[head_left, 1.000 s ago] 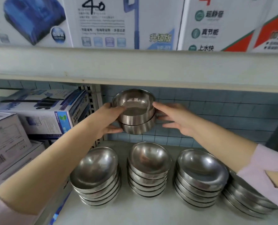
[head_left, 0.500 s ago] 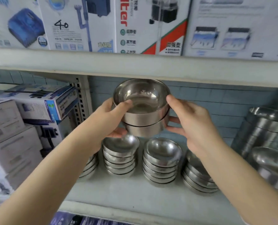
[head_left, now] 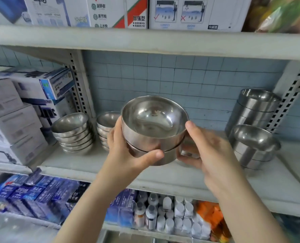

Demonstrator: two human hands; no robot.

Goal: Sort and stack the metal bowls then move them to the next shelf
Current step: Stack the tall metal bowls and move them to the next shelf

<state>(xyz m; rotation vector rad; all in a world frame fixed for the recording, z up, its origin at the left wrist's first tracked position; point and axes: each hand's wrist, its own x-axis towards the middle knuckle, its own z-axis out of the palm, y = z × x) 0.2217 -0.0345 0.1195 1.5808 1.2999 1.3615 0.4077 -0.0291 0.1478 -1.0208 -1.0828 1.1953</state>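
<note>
We found the nested bowls [head_left: 154, 130], two steel ones seated one inside the other, held in the air at the centre of the frame, above the front of the shelf [head_left: 86, 165]. The left hand [head_left: 128, 155] gripped them from the left, thumb laid across the lower bowl's front wall, its other fingers hidden behind. The right hand [head_left: 210, 155] gripped the right side, thumb up by the top rim, fingers curled under the lower bowl. We judged the pair light and rigid but slick, apt to slide apart, so a hold under the bottom bowl with thumbs at the rim seemed safest. Left of centre stood the shallow stack [head_left: 73, 132] and a half-hidden stack [head_left: 105, 123]. Toward the right edge stood the deep stacks [head_left: 254, 144], and boxes [head_left: 14, 120] filled the far left.
</note>
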